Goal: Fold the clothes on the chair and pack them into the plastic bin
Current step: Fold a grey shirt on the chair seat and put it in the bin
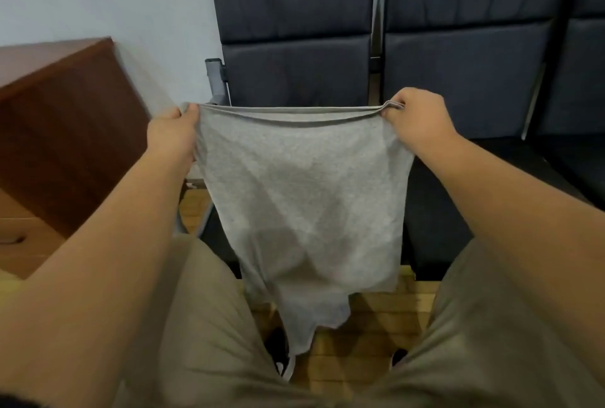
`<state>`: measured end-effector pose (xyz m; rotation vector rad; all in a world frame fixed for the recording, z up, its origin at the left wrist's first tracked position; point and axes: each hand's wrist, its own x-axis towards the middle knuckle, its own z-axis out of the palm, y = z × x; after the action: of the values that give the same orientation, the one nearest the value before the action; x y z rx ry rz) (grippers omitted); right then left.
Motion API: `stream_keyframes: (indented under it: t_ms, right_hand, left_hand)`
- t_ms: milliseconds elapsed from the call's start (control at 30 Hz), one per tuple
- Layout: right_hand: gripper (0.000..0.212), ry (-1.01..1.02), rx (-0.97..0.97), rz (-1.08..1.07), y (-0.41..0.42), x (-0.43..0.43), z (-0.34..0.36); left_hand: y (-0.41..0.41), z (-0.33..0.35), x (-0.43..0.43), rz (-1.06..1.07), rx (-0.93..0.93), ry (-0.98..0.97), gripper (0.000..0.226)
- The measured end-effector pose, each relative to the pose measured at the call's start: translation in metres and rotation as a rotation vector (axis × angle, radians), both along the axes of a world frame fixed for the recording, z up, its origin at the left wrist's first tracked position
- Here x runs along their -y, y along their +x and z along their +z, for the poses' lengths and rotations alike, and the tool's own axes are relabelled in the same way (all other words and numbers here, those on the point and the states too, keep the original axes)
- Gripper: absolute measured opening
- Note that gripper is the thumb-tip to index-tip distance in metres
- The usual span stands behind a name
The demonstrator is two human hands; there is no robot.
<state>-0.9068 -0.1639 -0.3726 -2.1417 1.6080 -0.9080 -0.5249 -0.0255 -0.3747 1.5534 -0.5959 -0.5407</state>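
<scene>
Khaki shorts (203,325) and two bare forearms fill the bottom of the view. At the far left stands a wooden cabinet (65,119). Next to it the left hand (173,132) has its thumb and fingers closed on the left corner of a grey jersey top (301,198). The top hangs in the air from its upper edge, stretched flat between both hands, in front of the dark chair (294,31) and not lying on it. Its lower end narrows and hangs between the person's legs, near the wooden floor (370,335). At the other corner the right hand (415,116) is curled tightly around the bunched edge. A second chair (465,47) stands to the right. The plastic bin is not in view.

I think the folding is only starting. Each hand holds only a small part of the edge, so a quick shake could pull one corner free and the top would fall. The hanging end could also drag on the floor or catch on the shorts if the hands go lower. The two layers of the edge may separate and make the fold uneven.
</scene>
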Motion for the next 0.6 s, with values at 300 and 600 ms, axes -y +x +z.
stream_keyframes:
  t_ms: [300,600]
  right_hand:
    - [0.016,-0.001,0.039,-0.080,0.022,0.053,-0.028]
    - [0.023,0.144,0.053,-0.084,0.058,0.106,-0.097]
  left_hand:
    - [0.049,-0.028,0.068,0.050,0.004,0.091,0.040]
    - [0.043,-0.071,0.114,-0.003,0.119,0.320,0.029]
